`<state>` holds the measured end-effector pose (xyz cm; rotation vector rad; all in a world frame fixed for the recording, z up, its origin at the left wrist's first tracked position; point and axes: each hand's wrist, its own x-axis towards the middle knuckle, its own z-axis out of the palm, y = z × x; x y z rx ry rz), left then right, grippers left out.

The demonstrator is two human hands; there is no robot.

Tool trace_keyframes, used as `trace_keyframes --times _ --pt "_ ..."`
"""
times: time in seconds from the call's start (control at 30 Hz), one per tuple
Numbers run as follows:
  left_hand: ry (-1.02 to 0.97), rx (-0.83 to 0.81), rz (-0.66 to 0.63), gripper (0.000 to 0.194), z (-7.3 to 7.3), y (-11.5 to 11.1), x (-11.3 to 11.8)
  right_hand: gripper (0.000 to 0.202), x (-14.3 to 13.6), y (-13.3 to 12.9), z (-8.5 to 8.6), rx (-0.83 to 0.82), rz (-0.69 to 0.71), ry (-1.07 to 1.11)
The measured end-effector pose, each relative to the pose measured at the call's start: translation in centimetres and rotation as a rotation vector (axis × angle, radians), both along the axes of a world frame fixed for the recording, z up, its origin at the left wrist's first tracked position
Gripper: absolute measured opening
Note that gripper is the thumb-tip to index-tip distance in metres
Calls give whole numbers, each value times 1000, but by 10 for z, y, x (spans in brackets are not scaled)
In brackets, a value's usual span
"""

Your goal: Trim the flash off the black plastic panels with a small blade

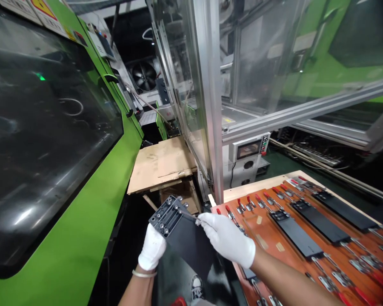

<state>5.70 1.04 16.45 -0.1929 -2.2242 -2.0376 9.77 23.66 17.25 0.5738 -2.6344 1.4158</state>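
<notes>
My left hand (153, 247), in a white glove, is closed on the near left edge of a long dark plastic panel (191, 244). The panel is tilted, and its upper end carries a ribbed block with several round bosses. At the panel's right edge, my gloved right hand (226, 239) pinches a slender dark tool (193, 216) that points toward the ribbed end. The fingers partly cover this tool, so its exact kind is unclear. Beside my right arm, similar dark panels (295, 233) lie in an orange fixture board (258, 223) with red-handled toggle clamps.
A green machine (115, 212) with a dark window fills the left side. An aluminium-framed clear guard (212, 106) stands ahead. Behind the held panel is a cardboard-topped table (162, 161). A control box with a screen (249, 148) sits behind the guard post.
</notes>
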Motion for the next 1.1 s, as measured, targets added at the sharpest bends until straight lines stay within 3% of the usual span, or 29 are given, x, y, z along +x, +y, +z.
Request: trace_keyframes --times 0.2,0.4,0.5,0.67,0.83,0.93,1.1 --pt "1 39 34 23 -8 2 -4 30 -1 5 2 -99 -7 -54" --pt "-23 49 -108 28 5 10 -6 31 -3 6 -1 -105 -6 -34" --pt "2 -10 -106 25 4 9 -9 32 -4 6 -2 -99 -3 -40" --pt "38 -40 18 20 0 11 -12 37 -5 7 -8 -14 -45 22" --pt "99 -52 -14 27 5 25 -10 39 -1 2 -16 203 -188 74" --pt "99 -106 -8 28 3 28 -11 40 5 -6 -15 360 -175 14" --pt "73 -100 15 29 -8 25 -12 38 6 -12 -17 214 -150 0"
